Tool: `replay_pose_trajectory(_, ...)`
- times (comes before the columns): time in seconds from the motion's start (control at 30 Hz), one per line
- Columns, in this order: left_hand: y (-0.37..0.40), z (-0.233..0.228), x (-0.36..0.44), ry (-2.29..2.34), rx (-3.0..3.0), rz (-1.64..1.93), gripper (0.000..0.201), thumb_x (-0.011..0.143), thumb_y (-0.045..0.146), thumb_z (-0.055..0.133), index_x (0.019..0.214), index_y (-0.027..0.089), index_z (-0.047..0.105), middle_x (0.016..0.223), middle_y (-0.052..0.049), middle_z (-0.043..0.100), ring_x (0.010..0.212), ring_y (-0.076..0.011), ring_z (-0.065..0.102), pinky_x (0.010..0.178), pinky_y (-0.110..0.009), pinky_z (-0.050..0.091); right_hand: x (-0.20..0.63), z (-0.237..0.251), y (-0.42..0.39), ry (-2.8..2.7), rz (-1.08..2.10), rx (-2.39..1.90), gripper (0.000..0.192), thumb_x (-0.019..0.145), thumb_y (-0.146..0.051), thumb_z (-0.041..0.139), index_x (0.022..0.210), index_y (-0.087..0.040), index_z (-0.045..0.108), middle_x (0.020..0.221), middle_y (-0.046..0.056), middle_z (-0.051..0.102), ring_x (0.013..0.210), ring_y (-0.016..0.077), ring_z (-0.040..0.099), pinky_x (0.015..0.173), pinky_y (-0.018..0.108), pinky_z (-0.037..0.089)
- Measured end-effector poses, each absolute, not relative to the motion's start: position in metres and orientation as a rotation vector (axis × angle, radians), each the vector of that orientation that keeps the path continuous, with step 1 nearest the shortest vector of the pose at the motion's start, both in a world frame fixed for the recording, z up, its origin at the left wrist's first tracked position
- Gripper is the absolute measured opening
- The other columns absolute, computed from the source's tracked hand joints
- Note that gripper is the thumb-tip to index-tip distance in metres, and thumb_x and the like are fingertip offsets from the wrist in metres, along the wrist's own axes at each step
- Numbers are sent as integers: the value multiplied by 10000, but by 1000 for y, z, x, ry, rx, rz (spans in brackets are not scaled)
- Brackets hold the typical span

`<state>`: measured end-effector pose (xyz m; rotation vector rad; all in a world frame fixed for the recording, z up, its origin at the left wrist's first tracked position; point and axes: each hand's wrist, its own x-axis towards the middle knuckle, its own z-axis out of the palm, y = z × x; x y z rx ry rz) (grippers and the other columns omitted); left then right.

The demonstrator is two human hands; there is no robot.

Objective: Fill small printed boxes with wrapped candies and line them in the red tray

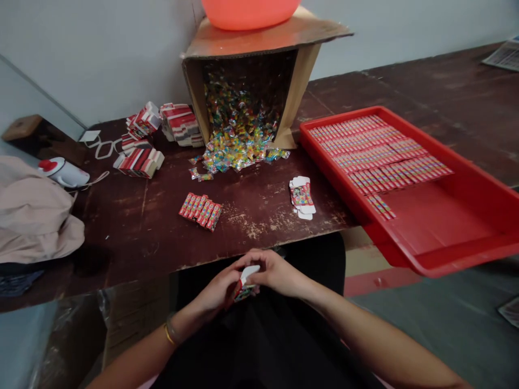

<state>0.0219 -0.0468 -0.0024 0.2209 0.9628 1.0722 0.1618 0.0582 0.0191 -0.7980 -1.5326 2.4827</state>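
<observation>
Small carton (pixel 246 285) pinched between left hand (pixel 219 292) and right hand (pixel 279 273), flap open, mid-fill probably; next, closing flap, then onto red tray (pixel 466 254).

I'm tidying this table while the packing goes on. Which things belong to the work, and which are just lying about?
Belong:
small box in both hands
flat boxes
wrapped sweets
filled packs
red tray

Lying about:
beige cloth
white bottle
orange bowl

Scuffed wooden table (pixel 141 227), glossy plastic tray (pixel 446 254)
</observation>
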Motion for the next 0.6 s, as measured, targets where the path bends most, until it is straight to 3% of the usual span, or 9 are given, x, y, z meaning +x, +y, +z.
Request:
replay_pose_trajectory(0.17,-40,12,17,939,209,1092,473,800,369,581,1198,115,555,904,-99,703,759,-191,658,730,-308,484,152,19,77,-1619,2466,-784,279,665,-168,698,944,-171,709,746,-12,681,579,115,591,565,238,492)
replay_pose_trajectory(0.3,-40,13,15,935,182,1073,508,716,221,578,1218,149,545,891,-72,698,755,-194,655,739,-328,490,150,16,79,-1840,2346,-701,231,696,-200,717,925,-185,733,846,10,688,707,142,624,631,240,501)
replay_pose_trajectory(0.37,-43,8,14,915,142,1080,539,651,156,540,1189,151,565,880,-62,694,777,-203,649,761,-345,493,150,14,75,-1933,2253,-643,165,803,-294,658,885,-179,742,871,27,673,739,143,625,647,236,494)
replay_pose_trajectory(0.47,-47,-2,14,944,131,1110,578,579,109,489,1147,141,594,904,-59,697,849,-222,639,785,-346,485,149,10,64,-2031,2121,-614,379,948,-374,460,801,-165,741,799,36,657,673,131,604,619,242,477)
replay_pose_trajectory(0.6,-53,-19,12,1042,129,1166,496,624,117,491,1100,162,621,976,-48,709,939,-224,626,835,-344,466,143,0,51,-2173,1860,-602,227,900,-320,580,840,-201,764,867,47,702,821,170,630,750,279,473)
